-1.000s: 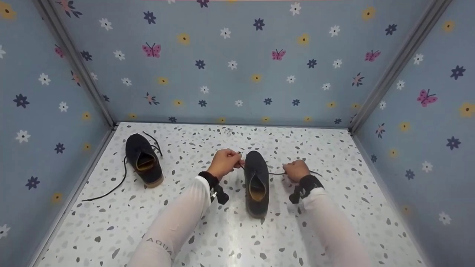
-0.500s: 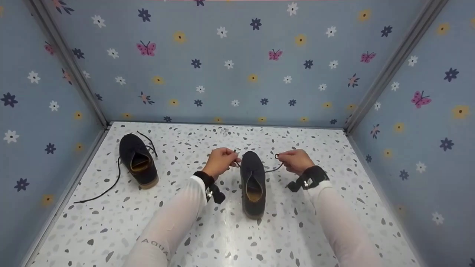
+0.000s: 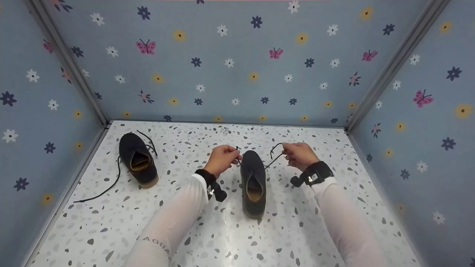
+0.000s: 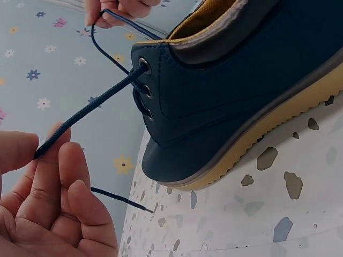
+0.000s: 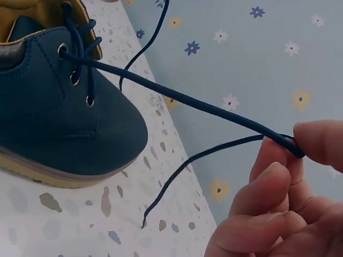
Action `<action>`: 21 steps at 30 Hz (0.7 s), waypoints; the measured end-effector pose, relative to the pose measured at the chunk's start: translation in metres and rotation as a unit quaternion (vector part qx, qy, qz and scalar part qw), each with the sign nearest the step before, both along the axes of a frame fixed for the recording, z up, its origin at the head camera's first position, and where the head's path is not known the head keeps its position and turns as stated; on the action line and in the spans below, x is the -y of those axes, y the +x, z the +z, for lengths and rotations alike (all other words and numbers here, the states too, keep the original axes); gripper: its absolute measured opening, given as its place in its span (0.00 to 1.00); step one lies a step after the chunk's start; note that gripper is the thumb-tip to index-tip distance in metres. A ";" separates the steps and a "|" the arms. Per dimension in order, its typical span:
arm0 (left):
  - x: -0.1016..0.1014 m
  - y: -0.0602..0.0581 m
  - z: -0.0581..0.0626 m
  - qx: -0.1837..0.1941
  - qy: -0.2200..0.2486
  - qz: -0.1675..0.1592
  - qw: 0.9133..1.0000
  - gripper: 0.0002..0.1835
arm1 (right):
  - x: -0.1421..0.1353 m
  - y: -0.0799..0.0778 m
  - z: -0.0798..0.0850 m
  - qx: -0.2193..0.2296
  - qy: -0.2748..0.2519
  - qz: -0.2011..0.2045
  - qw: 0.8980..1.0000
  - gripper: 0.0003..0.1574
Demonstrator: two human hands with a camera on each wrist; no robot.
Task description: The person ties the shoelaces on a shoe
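Pinched the lace [image 5: 182, 99] with left hand [image 3: 222, 158] at 10 o'clock and right hand [image 3: 302, 155] at 2 from the middle shoe [image 3: 254, 165]; had the other shoe [image 3: 130, 146] near 9.

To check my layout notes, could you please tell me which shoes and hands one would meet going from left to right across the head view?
Far-left shoe, left hand, middle shoe, right hand.
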State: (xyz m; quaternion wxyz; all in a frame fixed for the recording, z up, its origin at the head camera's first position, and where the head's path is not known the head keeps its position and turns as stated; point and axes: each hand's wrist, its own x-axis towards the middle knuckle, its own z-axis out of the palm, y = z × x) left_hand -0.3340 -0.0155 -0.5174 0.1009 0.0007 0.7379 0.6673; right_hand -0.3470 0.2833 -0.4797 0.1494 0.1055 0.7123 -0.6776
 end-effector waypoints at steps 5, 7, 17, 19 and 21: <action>-0.004 0.000 0.003 -0.009 0.009 -0.007 1.000 0.07 | 0.003 0.000 0.011 -0.021 -0.058 0.008 0.998 0.11; -0.005 0.001 0.004 -0.015 0.008 -0.013 1.000 0.08 | 0.004 0.000 0.015 -0.034 -0.055 0.016 0.998 0.09; -0.015 0.001 0.011 -0.057 -0.027 -0.047 0.997 0.09 | 0.015 0.001 0.044 -0.129 0.017 0.091 0.987 0.11; -0.019 0.001 0.012 -0.060 -0.035 -0.054 0.996 0.10 | 0.021 0.000 0.049 -0.147 0.045 0.110 0.982 0.13; -0.023 0.001 0.012 -0.064 -0.045 -0.065 0.995 0.11 | 0.028 -0.001 0.054 -0.159 0.075 0.125 0.976 0.16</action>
